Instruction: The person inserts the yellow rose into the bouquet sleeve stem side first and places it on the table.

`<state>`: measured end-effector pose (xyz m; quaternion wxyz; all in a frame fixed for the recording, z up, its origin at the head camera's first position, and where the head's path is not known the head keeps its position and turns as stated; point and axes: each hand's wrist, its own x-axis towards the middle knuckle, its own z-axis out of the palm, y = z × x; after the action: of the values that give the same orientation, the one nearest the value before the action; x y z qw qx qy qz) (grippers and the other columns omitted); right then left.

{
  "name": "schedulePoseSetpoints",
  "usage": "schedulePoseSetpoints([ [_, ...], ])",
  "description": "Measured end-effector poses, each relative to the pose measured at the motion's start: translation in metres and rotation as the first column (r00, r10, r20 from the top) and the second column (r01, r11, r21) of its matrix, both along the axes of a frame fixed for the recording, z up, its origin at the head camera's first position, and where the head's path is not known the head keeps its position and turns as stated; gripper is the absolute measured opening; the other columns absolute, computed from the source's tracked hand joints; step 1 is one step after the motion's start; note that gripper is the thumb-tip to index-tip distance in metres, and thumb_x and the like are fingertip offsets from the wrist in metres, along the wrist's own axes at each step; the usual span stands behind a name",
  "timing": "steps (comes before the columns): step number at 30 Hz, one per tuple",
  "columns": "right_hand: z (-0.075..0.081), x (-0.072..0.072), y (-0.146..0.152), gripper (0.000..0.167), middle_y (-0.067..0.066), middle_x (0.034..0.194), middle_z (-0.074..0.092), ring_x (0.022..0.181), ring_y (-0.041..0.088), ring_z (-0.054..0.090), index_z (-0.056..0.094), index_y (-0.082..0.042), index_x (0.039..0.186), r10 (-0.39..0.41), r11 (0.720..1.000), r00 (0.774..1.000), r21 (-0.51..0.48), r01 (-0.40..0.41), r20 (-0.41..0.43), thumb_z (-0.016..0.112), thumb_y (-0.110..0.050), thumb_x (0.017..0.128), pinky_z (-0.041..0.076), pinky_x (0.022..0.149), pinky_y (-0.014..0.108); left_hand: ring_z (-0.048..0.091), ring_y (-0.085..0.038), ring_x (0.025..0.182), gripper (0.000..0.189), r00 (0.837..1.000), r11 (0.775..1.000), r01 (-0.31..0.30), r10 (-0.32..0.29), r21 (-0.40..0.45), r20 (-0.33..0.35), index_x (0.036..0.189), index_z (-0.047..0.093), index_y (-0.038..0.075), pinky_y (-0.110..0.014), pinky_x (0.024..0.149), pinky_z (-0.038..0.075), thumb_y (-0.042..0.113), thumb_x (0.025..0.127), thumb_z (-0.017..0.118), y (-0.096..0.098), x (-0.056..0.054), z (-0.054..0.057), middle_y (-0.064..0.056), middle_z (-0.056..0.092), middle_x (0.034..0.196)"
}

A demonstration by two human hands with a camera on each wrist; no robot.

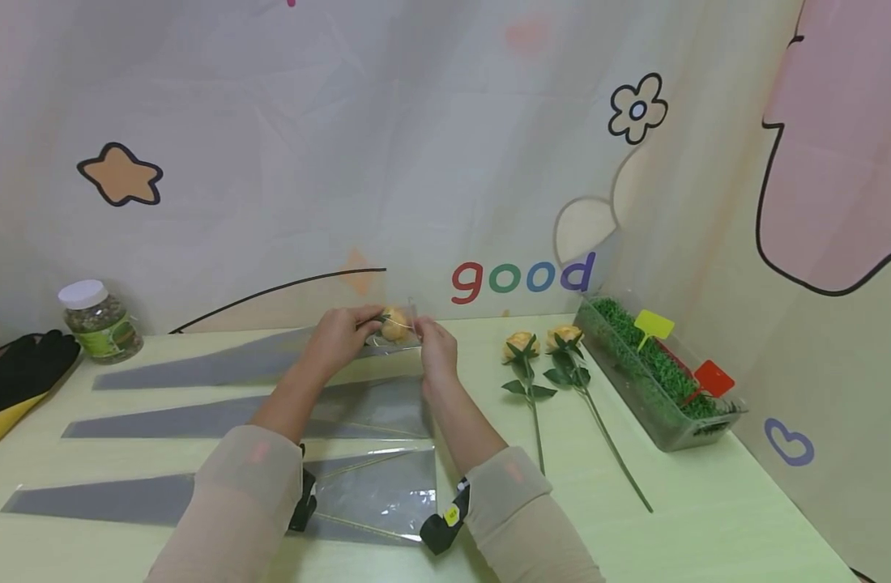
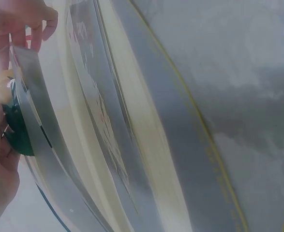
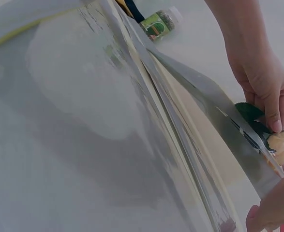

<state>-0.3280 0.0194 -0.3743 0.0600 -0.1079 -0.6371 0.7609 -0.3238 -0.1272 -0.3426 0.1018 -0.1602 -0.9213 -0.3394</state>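
At the back of the table, a yellow artificial rose [image 1: 396, 324] lies inside the wide end of a grey and clear flower sleeve [image 1: 219, 362]. My left hand [image 1: 336, 336] pinches the rose just below its bloom, where green leaves [image 3: 248, 111] show in the right wrist view. Opposite it, my right hand [image 1: 439, 353] pinches the rim of the sleeve's wide end beside the bloom. Much of the rose's stem is hidden by the sleeve's grey part. Nearer me lie a middle sleeve [image 1: 376, 405] and a front sleeve [image 1: 376, 494], both flat under my forearms.
Two more yellow roses, one left [image 1: 522, 346] and one right [image 1: 564, 337], lie to the right. Beyond them stands a clear box [image 1: 664, 433] of green artificial grass with yellow and red tags. At left are a white-lidded jar [image 1: 103, 324] and a black-and-yellow glove [image 1: 23, 376].
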Motion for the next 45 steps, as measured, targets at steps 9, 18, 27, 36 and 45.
schedulePoseSetpoints([
  [9,0.0,0.006,-0.004,0.042,0.007,0.124,0.058,0.121,0.026,0.045,0.071,-0.006,0.103,0.029,0.975,0.999,0.222,-0.019,-0.043,0.044,-0.038,0.095,0.029,0.102,0.045,0.059,-0.025,0.084,0.034,0.999,1.0,0.009,-0.01,-0.007,-0.037,0.124,0.06,0.003,-0.037,0.072,0.046,0.016,0.093,0.057,-0.001,0.001,0.001,-0.017,0.061,0.116],
  [18,0.005,0.008,-0.008,0.04,0.005,0.12,0.06,0.117,0.024,0.048,0.07,-0.005,0.103,0.121,0.949,0.989,0.303,-0.089,-0.086,0.058,-0.04,0.089,0.037,0.097,0.043,0.061,-0.026,0.086,0.032,0.999,1.0,-0.008,0.008,0.001,-0.044,0.123,0.059,0.001,-0.035,0.068,0.047,0.013,0.093,0.056,-0.001,-0.001,0.005,-0.017,0.059,0.119],
  [27,0.006,0.006,-0.006,0.029,0.008,0.122,0.057,0.117,0.03,0.046,0.069,-0.005,0.103,0.142,0.938,0.984,0.332,-0.099,-0.109,0.065,-0.027,0.085,0.04,0.094,0.045,0.051,-0.035,0.114,0.031,0.999,1.0,0.001,-0.002,-0.027,-0.04,0.122,0.06,0.001,-0.043,0.088,0.046,0.012,0.094,0.055,-0.004,-0.001,0.005,-0.02,0.053,0.125],
  [36,0.011,0.005,0.001,0.014,0.004,0.088,0.062,0.073,0.016,0.051,0.07,-0.005,0.092,0.039,0.911,0.98,0.409,0.045,-0.197,0.065,-0.016,0.086,0.041,0.058,0.025,0.05,-0.033,0.116,0.031,1.0,0.999,-0.009,0.009,-0.038,-0.009,0.123,0.061,0.005,-0.044,0.091,0.044,0.015,0.095,0.054,-0.003,-0.001,0.002,-0.017,0.054,0.126],
  [45,0.013,0.004,0.004,0.01,0.006,0.08,0.063,0.063,0.014,0.056,0.069,-0.003,0.088,0.077,0.853,0.971,0.519,0.053,-0.226,0.064,-0.011,0.086,0.041,0.05,0.021,0.048,-0.031,0.118,0.029,0.999,0.999,-0.012,0.01,-0.043,-0.046,0.12,0.062,0.001,-0.045,0.095,0.04,0.01,0.093,0.056,-0.001,-0.001,-0.001,-0.018,0.055,0.124],
])
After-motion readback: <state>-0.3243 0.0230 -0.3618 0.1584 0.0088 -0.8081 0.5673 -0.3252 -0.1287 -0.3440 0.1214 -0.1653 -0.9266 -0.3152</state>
